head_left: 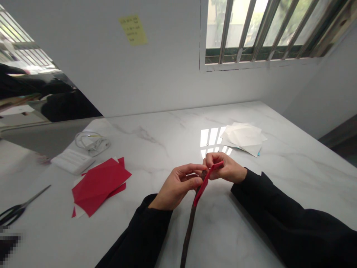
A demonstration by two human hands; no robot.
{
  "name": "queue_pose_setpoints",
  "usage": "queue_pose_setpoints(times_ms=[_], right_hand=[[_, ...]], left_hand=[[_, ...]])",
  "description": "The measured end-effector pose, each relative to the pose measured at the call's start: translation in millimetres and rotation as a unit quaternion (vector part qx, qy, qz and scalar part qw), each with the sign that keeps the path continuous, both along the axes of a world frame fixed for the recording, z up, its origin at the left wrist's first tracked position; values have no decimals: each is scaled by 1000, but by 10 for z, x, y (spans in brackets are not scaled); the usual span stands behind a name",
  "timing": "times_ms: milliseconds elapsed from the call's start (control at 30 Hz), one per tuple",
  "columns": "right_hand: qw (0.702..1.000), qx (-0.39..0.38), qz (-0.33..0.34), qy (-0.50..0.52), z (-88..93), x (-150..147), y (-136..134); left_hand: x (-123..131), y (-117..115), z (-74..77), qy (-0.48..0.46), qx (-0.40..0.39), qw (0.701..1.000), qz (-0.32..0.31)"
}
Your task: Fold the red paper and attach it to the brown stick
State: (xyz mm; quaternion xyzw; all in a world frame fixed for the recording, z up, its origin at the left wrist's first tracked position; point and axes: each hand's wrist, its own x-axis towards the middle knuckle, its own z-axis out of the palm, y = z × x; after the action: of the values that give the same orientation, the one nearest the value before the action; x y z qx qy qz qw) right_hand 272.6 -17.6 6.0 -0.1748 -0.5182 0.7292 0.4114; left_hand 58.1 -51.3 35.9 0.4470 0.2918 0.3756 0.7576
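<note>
My left hand [178, 184] is closed around the upper end of a dark brown stick [189, 227], thumb and fingers pinching near its tip. The stick slants down toward the bottom edge of the view. Along its upper part lies a narrow folded piece of red paper [201, 191], touching the stick. The upper end of that paper is pinched by my right hand [227, 169], whose fingers are curled. A stack of red paper sheets [102, 184] lies to the left of my left hand, and white paper sheets [242, 136] lie beyond my right hand.
Black-handled scissors [21, 208] lie at the left. A white box [74, 160] and a coiled white cable [93, 143] sit behind the red sheets. The marbled tabletop [156, 149] meets a wall with a yellow note [133, 30] and a barred window [251, 31].
</note>
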Motion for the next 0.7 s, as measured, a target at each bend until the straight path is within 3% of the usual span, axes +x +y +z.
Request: queue_pose_setpoints(times_ms=[267,700], right_hand=[[999,-38,11,-15,30,1,-35],[997,-72,-10,-5,48,-101,-76]], left_hand=[[2,13,-15,-26,-1,1000,-8],[37,16,-62,-26,-32,998,46]])
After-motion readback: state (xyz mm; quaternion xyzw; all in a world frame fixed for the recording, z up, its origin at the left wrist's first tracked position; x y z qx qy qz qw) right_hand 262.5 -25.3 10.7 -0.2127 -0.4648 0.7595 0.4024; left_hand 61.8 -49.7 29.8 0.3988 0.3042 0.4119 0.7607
